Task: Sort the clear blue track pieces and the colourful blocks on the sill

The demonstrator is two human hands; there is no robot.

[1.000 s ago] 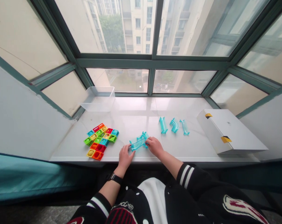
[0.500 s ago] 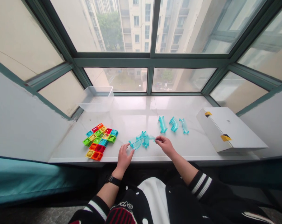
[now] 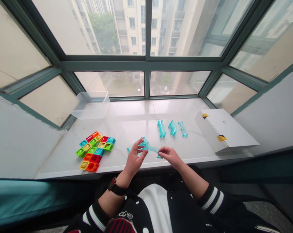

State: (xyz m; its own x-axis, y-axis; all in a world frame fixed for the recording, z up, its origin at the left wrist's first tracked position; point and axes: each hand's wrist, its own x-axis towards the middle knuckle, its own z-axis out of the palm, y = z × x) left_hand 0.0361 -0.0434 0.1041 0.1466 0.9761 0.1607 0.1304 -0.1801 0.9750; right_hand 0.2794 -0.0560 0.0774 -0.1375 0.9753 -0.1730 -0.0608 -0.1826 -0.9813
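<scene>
At six o'clock on the sill (image 3: pixel 136 116), I pinched a light, stiff, brittle-looking clear track piece (image 3: pixel 150 148) by its ends, left hand (image 3: pixel 134 158) and right hand (image 3: pixel 169 155) fingers closed on it.

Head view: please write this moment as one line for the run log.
left hand: touching clear blue track piece | right hand: holding its other end | nearby: colourful blocks, three blue track pieces, white box

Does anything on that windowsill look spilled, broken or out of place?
Nothing stands out. The coloured blocks sit in a tidy cluster, three teal track pieces lie in a row, and the clear bin and white box look intact. Both hands hold a teal track piece.
</scene>
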